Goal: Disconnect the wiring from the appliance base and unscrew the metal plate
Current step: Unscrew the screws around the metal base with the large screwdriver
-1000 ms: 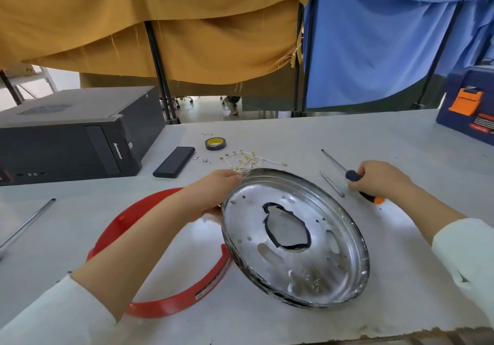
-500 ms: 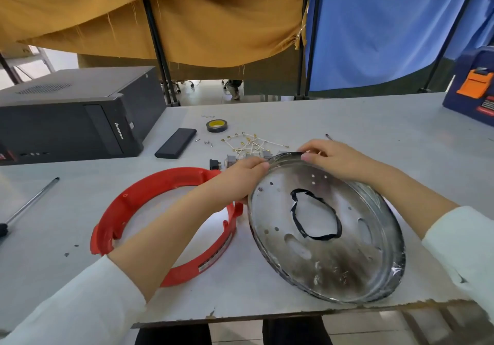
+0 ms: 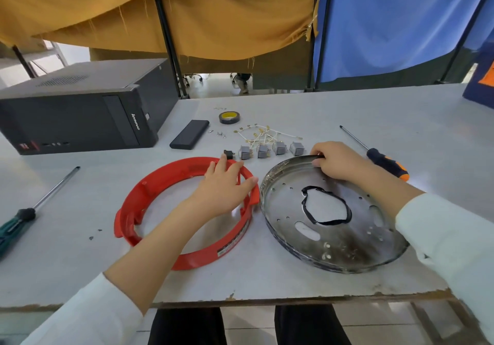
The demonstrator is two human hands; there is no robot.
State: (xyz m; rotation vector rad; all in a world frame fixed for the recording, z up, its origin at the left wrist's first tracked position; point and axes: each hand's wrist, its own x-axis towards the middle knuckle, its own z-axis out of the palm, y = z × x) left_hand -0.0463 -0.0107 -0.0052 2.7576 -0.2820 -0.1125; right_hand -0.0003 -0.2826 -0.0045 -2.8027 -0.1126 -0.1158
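Since a second ago we have laid the metal plate (image 3: pixel 334 216) down flat at the lower right of the table (image 3: pixel 401 120), where earlier it was tipped up on its rim. Our left hand (image 3: pixel 227 186) has left the plate's edge and now rests spread, fingers straight, on the far side of the red ring (image 3: pixel 184 211) at centre frame. Our right hand (image 3: pixel 336 161) has let go of the orange-handled screwdriver (image 3: pixel 385 162) and now curls its fingers over the plate's far rim, holding it.

We judge the unscrewing largely done: the plate lies apart from the ring, just beside it, and the wiring (image 3: pixel 262 136) sits loose in a tangle behind them in the upper middle. The next move looks like a tidy-up or a check: lifting the plate by its rim calls for a firm grip, since the edge is thin and the cut-out in the middle looks jagged.

Counted from largest down: one black computer case (image 3: pixel 80 109) at upper left, one metal plate, one red ring, two screwdrivers (the orange one at right, a green-handled one (image 3: pixel 18 221) at far left), one flat black block (image 3: pixel 189 134), one tape roll (image 3: pixel 229 117), four grey switches (image 3: pixel 270 149) in a row, one small black part (image 3: pixel 228 154) beside them, and a few loose screws (image 3: pixel 219 133), too small to count.
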